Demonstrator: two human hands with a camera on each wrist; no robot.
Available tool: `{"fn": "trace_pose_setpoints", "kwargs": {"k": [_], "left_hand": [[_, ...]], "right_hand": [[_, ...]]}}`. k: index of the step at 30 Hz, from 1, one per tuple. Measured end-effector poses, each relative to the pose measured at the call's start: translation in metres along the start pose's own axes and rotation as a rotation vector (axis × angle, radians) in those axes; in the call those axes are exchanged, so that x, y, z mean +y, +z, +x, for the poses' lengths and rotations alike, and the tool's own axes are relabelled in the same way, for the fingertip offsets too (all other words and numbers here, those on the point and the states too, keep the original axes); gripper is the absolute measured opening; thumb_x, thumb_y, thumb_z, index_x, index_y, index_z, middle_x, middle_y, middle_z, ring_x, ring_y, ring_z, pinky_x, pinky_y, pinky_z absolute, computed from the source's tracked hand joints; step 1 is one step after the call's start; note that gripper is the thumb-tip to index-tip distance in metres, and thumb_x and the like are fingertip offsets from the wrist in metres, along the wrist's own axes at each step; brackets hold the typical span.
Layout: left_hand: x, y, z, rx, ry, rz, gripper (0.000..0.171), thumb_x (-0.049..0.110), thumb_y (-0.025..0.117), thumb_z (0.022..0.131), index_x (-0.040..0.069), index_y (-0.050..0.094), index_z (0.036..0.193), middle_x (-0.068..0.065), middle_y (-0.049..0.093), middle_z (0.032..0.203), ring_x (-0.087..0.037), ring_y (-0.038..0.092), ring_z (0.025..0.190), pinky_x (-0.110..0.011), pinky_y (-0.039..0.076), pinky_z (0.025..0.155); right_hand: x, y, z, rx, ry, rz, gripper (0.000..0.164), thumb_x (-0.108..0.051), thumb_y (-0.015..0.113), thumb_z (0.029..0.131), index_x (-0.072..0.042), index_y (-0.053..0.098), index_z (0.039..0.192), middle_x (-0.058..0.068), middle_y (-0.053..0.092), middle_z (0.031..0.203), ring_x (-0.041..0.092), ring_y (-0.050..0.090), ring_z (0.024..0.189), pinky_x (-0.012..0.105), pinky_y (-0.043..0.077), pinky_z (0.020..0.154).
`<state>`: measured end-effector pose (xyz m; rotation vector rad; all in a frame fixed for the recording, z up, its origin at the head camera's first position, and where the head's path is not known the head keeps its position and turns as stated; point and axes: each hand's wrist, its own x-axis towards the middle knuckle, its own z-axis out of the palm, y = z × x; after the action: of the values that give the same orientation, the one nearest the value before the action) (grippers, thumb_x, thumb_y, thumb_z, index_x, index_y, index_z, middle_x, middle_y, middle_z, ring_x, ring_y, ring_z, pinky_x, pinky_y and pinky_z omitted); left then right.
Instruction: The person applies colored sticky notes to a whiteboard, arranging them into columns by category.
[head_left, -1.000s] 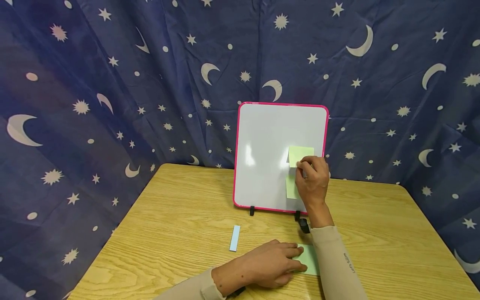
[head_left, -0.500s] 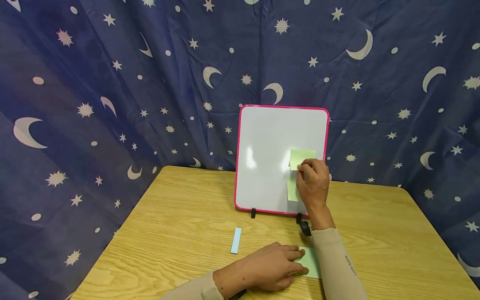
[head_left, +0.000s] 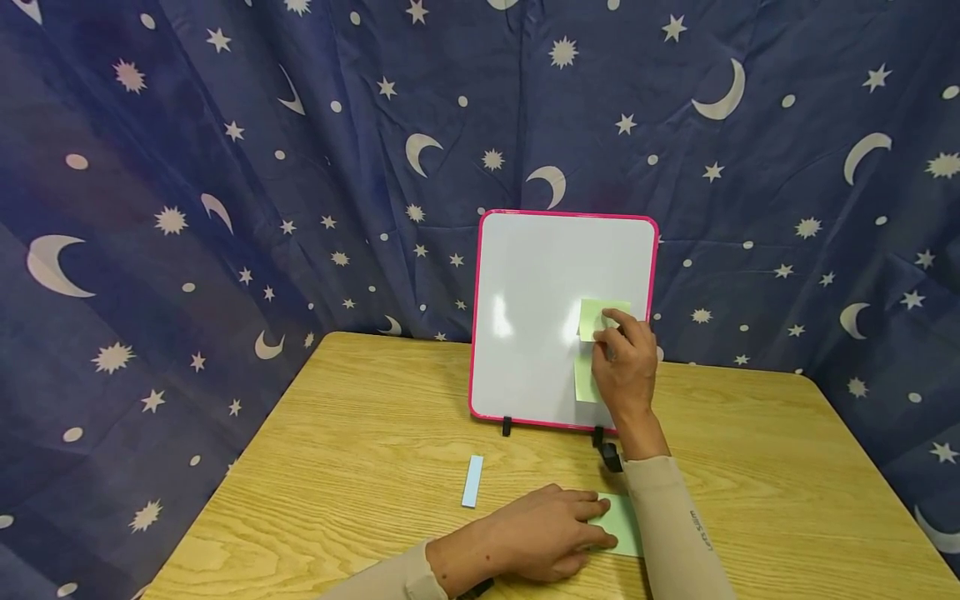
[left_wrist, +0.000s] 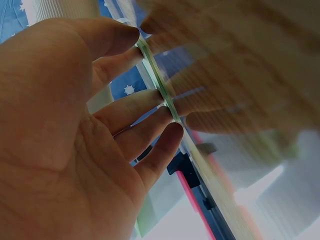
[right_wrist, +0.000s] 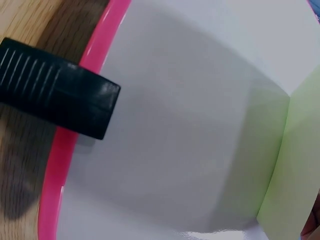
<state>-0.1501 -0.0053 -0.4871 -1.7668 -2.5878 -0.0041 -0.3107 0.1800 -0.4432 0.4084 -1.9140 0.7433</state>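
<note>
My right hand [head_left: 628,367] is raised at the whiteboard [head_left: 525,275], with curled fingers at the lower edge of the upper green sticky note [head_left: 590,313]. The thumb tip overlaps that edge, and the index finger lies higher on the note. A lower sticky note [head_left: 586,382] is partly hidden behind this hand. In the right wrist view a pale green note [right_wrist: 295,160] angles out from the board, a bit of a finger beside it. My left hand [head_left: 546,533] rests palm down, relaxed fingertips on a green sticky note pad [head_left: 626,525] on the table.
A narrow light blue strip [head_left: 472,481] lies on the wooden table [head_left: 360,417], left of the pad. Black clips [head_left: 507,427] support the board's pink lower rim. A dark blue curtain [head_left: 375,167] with moons and stars hangs behind.
My right index finger has lifted off the thumb and moved up onto the upper note. My left hand stays on the pad. The head view shifted slightly at first.
</note>
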Motion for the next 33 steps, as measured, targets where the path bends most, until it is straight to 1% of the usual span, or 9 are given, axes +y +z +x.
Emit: {"fn": "trace_pose_setpoints", "kwargs": {"k": [5, 9, 15, 19, 24, 28, 31, 33], "left_hand": [[-0.0006, 0.0005, 0.0004, 0.002, 0.000, 0.000, 0.042, 0.035, 0.057, 0.109, 0.037, 0.060, 0.151, 0.003, 0.047, 0.164, -0.013, 0.041, 0.152, -0.030, 0.047, 0.111], [-0.0005, 0.0012, 0.0010, 0.012, 0.001, 0.014, 0.042, 0.035, 0.057, 0.109, 0.037, 0.061, 0.150, 0.003, 0.048, 0.163, -0.014, 0.043, 0.151, -0.030, 0.047, 0.111], [-0.0005, 0.0019, 0.0011, 0.010, 0.000, 0.010, 0.042, 0.035, 0.058, 0.109, 0.037, 0.061, 0.150, 0.003, 0.048, 0.163, -0.014, 0.042, 0.152, -0.030, 0.047, 0.111], [-0.0008, 0.0018, 0.0009, -0.002, -0.003, -0.002, 0.042, 0.035, 0.057, 0.109, 0.037, 0.060, 0.151, 0.003, 0.047, 0.164, -0.014, 0.041, 0.152, -0.031, 0.047, 0.111], [-0.0013, 0.0011, 0.0009, -0.007, 0.001, -0.007, 0.042, 0.036, 0.057, 0.110, 0.037, 0.060, 0.151, 0.003, 0.046, 0.164, -0.014, 0.041, 0.153, -0.032, 0.048, 0.112], [-0.0012, 0.0008, 0.0009, -0.004, 0.002, -0.006, 0.041, 0.036, 0.056, 0.110, 0.037, 0.060, 0.151, 0.002, 0.046, 0.164, -0.014, 0.041, 0.153, -0.032, 0.048, 0.112], [-0.0010, 0.0009, 0.0009, 0.001, 0.001, -0.003, 0.041, 0.036, 0.056, 0.110, 0.037, 0.060, 0.151, 0.002, 0.046, 0.164, -0.014, 0.041, 0.153, -0.032, 0.048, 0.112], [-0.0009, 0.0010, 0.0008, 0.003, 0.000, -0.001, 0.041, 0.035, 0.056, 0.110, 0.037, 0.060, 0.151, 0.001, 0.047, 0.164, -0.014, 0.041, 0.153, -0.032, 0.048, 0.112]], "right_hand": [[-0.0008, -0.0008, 0.0003, -0.043, 0.016, -0.015, 0.009, 0.012, 0.073, 0.085, 0.003, 0.075, 0.084, 0.015, 0.071, 0.131, 0.040, 0.060, 0.097, 0.051, 0.043, 0.085], [-0.0012, -0.0009, 0.0005, -0.056, 0.021, -0.023, 0.010, 0.012, 0.073, 0.086, 0.002, 0.074, 0.084, 0.014, 0.070, 0.133, 0.041, 0.060, 0.098, 0.051, 0.043, 0.086], [-0.0008, 0.0011, 0.0004, -0.020, 0.009, -0.012, 0.013, 0.015, 0.075, 0.081, 0.002, 0.072, 0.081, 0.014, 0.071, 0.132, 0.040, 0.060, 0.094, 0.052, 0.043, 0.083], [0.0000, 0.0017, 0.0001, -0.009, -0.005, -0.019, 0.013, 0.015, 0.074, 0.081, 0.002, 0.071, 0.079, 0.014, 0.071, 0.132, 0.041, 0.059, 0.094, 0.052, 0.042, 0.080], [-0.0001, 0.0001, -0.0007, -0.042, 0.008, -0.048, 0.008, 0.008, 0.073, 0.083, 0.000, 0.074, 0.084, 0.012, 0.069, 0.136, 0.042, 0.059, 0.103, 0.055, 0.043, 0.082], [-0.0001, -0.0029, -0.0015, -0.073, 0.000, -0.078, 0.005, 0.001, 0.072, 0.085, -0.001, 0.075, 0.087, 0.013, 0.067, 0.139, 0.043, 0.057, 0.110, 0.058, 0.044, 0.085], [0.0009, -0.0059, -0.0024, -0.089, -0.014, -0.084, 0.007, -0.003, 0.075, 0.084, 0.000, 0.076, 0.091, 0.014, 0.066, 0.141, 0.043, 0.057, 0.116, 0.060, 0.043, 0.089], [0.0017, -0.0082, -0.0032, -0.104, -0.023, -0.084, 0.012, -0.006, 0.079, 0.083, 0.001, 0.077, 0.093, 0.014, 0.065, 0.141, 0.043, 0.056, 0.120, 0.061, 0.042, 0.091]]}}
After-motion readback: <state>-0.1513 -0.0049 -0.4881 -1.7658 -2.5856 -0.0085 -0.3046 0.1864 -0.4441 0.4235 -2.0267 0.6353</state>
